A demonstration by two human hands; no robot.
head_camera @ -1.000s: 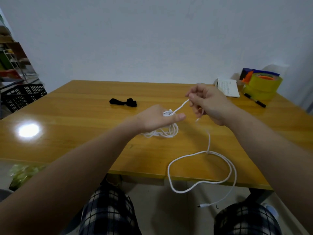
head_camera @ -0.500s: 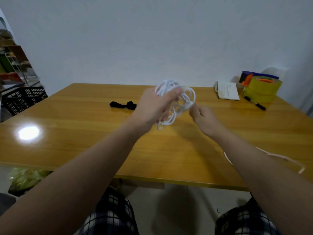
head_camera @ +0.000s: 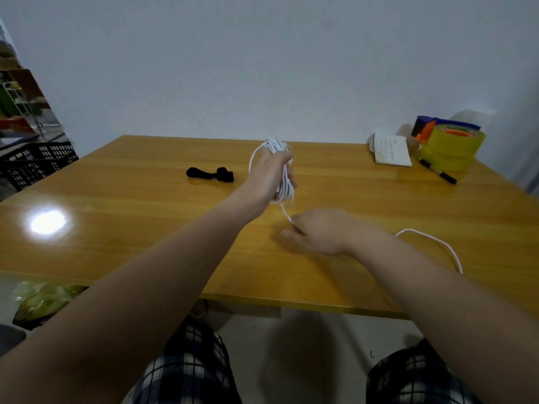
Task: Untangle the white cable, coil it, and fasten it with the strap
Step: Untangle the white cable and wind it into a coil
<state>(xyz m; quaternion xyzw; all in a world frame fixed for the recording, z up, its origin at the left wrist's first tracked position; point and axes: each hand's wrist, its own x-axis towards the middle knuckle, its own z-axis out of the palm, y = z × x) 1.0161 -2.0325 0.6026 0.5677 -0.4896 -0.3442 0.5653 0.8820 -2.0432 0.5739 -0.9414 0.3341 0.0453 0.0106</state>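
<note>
Most of the cable (head_camera: 284,182) is looped in the closed left hand (head_camera: 269,173), the right hand (head_camera: 318,230) pinches the loose tail, and the strap (head_camera: 210,174) lies unused.

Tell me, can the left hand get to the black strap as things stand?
Probably not freely: the left hand is wrapped in the white cable coil. The black strap lies close beside it, with bare table between.

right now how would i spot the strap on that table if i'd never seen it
Start at the wooden table. Left of the left hand, which is wrapped in white cable, lies the black strap. It is the only soft, dark, crumpled strip; the black marker is rigid and far right.
</note>
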